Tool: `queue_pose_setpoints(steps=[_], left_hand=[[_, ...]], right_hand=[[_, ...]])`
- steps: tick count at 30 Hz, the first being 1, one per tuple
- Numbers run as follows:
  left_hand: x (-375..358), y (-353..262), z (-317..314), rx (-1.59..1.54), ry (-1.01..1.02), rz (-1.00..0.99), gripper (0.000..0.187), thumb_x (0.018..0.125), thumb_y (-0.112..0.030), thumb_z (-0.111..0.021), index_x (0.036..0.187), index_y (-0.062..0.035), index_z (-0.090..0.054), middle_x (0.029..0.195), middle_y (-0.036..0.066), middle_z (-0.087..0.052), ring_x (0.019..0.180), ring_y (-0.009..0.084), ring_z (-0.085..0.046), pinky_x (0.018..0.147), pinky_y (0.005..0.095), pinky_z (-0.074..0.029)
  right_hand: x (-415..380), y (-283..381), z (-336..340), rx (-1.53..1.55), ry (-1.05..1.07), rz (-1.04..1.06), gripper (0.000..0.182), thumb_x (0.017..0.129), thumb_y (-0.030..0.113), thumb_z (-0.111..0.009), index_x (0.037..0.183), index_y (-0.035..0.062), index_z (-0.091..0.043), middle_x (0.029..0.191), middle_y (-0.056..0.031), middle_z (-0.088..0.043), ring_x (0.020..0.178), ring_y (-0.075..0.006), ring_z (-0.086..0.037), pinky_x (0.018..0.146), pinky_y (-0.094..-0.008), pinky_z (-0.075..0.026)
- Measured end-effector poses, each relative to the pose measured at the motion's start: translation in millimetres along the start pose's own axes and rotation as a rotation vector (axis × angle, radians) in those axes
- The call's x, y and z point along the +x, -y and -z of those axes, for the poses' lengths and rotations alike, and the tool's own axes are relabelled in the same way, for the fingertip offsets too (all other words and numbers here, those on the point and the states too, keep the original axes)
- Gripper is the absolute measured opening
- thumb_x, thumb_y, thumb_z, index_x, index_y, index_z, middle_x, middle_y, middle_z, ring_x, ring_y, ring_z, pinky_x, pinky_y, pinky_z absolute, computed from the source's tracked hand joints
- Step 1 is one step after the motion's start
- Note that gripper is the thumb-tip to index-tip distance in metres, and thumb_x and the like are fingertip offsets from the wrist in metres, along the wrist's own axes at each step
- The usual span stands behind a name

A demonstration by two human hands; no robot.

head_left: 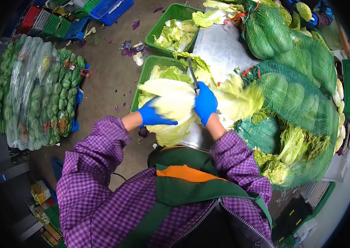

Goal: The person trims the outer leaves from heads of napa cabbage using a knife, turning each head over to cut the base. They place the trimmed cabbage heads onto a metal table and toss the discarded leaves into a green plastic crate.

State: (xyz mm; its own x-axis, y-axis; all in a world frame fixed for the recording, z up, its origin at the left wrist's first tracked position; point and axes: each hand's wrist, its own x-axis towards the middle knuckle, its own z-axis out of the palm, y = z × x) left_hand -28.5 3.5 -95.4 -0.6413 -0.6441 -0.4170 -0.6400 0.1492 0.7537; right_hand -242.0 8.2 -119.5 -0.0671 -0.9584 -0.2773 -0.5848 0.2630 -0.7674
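Evidently for support, the cabbage point(171, 91) is cradled by the left hand point(152, 112) at the green crate point(164, 60). Hands are apart; the knife point(190, 71) is gripped in the right hand point(206, 104), blade angled outward, likely for finger clearance. Netted sacks point(292, 91) lie right of the crate.

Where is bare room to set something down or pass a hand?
The table has a bare patch between upper crate and upper net bag. The floor looks mostly open between wrapped stack and lower crate, apart from scraps. Crowded: around left hand, right hand, cabbage and knife; rightward, lower net bag.
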Motion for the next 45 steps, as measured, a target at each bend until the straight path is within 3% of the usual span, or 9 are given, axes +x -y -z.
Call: queue_pose_setpoints(steps=[1, 4, 5, 7, 10, 13, 15, 21, 45], left_hand=[[8.3, 16.6, -10.2, 0.144, -0.146, -0.068, 0.087, 0.066, -0.039, -0.081, 0.134, -0.0038, -0.040, 0.129, 0.016, -0.050, 0.119, 0.0294, -0.048, 0.104, 0.0395, -0.034], [5.1, 22.8, -9.1, 0.090, -0.093, -0.186, 0.096, 0.065, -0.037, -0.081, 0.140, -0.0048, -0.031, 0.138, 0.019, -0.039, 0.127, 0.0341, -0.039, 0.107, 0.0414, -0.031], [-1.4, 24.3, -11.5, 0.157, -0.144, -0.214, 0.099, 0.065, -0.037, -0.081, 0.142, -0.0057, -0.027, 0.139, 0.019, -0.037, 0.128, 0.0351, -0.037, 0.107, 0.0418, -0.030], [-10.6, 33.3, -18.6, 0.141, -0.152, -0.179, 0.103, 0.065, -0.037, -0.080, 0.145, -0.0078, -0.022, 0.141, 0.019, -0.034, 0.129, 0.0363, -0.035, 0.108, 0.0428, -0.029], [-19.6, 32.1, -23.9, 0.090, -0.192, -0.153, 0.105, 0.063, -0.036, -0.082, 0.145, -0.0089, -0.023, 0.141, 0.019, -0.035, 0.130, 0.0352, -0.035, 0.108, 0.0430, -0.029], [-17.5, 27.1, -23.4, 0.051, -0.244, -0.069, 0.102, 0.060, -0.036, -0.084, 0.142, -0.0094, -0.030, 0.136, 0.018, -0.041, 0.125, 0.0347, -0.041, 0.105, 0.0430, -0.034], [-2.9, 21.2, -21.0, -0.003, -0.215, 0.053, 0.096, 0.060, -0.038, -0.084, 0.138, -0.0091, -0.036, 0.131, 0.019, -0.044, 0.120, 0.0340, -0.045, 0.103, 0.0431, -0.036], [24.4, 13.6, -13.9, 0.126, -0.126, 0.032, 0.101, 0.059, -0.049, -0.082, 0.136, -0.0041, -0.036, 0.127, 0.021, -0.046, 0.119, 0.0353, -0.046, 0.101, 0.0417, -0.038], [12.1, 25.3, -28.8, 0.048, -0.272, -0.076, 0.090, 0.058, -0.036, -0.085, 0.132, -0.0048, -0.042, 0.125, 0.015, -0.052, 0.116, 0.0288, -0.050, 0.101, 0.0388, -0.038]], right_hand=[[13.6, -16.1, -3.8, -0.038, 0.110, -0.083, 0.058, 0.071, 0.029, -0.073, 0.118, 0.0001, -0.054, 0.106, -0.0205, -0.062, 0.099, -0.0328, -0.061, 0.086, -0.0414, -0.048], [39.0, -52.5, -33.6, 0.069, -0.187, 0.253, 0.050, 0.072, 0.033, -0.072, 0.104, -0.0044, -0.061, 0.093, -0.0228, -0.066, 0.089, -0.0332, -0.064, 0.077, -0.0414, -0.050], [43.7, -56.0, -25.6, 0.193, 0.108, -0.297, 0.047, 0.072, 0.033, -0.075, 0.097, -0.0053, -0.063, 0.086, -0.0196, -0.067, 0.074, -0.0284, -0.067, 0.063, -0.0373, -0.053], [40.1, -45.1, -21.9, 0.536, 0.199, -0.283, 0.043, 0.073, 0.037, -0.077, 0.086, -0.0029, -0.067, 0.065, -0.0083, -0.064, 0.052, -0.0146, -0.060, 0.054, -0.0286, -0.051], [28.4, -41.0, 8.8, 0.615, 0.340, -0.260, 0.037, 0.074, 0.032, -0.076, 0.091, -0.0006, -0.067, 0.074, -0.0076, -0.065, 0.057, -0.0137, -0.059, 0.055, -0.0261, -0.051], [-13.6, -63.4, 33.2, 0.380, -0.253, 0.075, 0.052, 0.080, 0.026, -0.071, 0.118, -0.0045, -0.053, 0.083, -0.0091, -0.064, 0.064, -0.0143, -0.059, 0.059, -0.0284, -0.050], [-48.6, -48.1, 52.9, 0.387, -0.351, 0.032, 0.045, 0.086, 0.018, -0.063, 0.124, -0.0009, -0.050, 0.081, -0.0091, -0.063, 0.069, -0.0170, -0.060, 0.066, -0.0308, -0.049], [-107.8, -23.7, 11.2, 0.163, 0.017, 0.056, 0.025, 0.088, 0.022, -0.060, 0.108, 0.0085, -0.055, 0.080, -0.0178, -0.065, 0.074, -0.0360, -0.063, 0.065, -0.0421, -0.049], [-37.2, -67.7, -33.4, -0.402, 0.287, 0.020, 0.029, 0.088, 0.019, -0.044, 0.101, 0.0005, -0.063, 0.096, -0.0216, -0.065, 0.089, -0.0358, -0.064, 0.079, -0.0420, -0.051]])
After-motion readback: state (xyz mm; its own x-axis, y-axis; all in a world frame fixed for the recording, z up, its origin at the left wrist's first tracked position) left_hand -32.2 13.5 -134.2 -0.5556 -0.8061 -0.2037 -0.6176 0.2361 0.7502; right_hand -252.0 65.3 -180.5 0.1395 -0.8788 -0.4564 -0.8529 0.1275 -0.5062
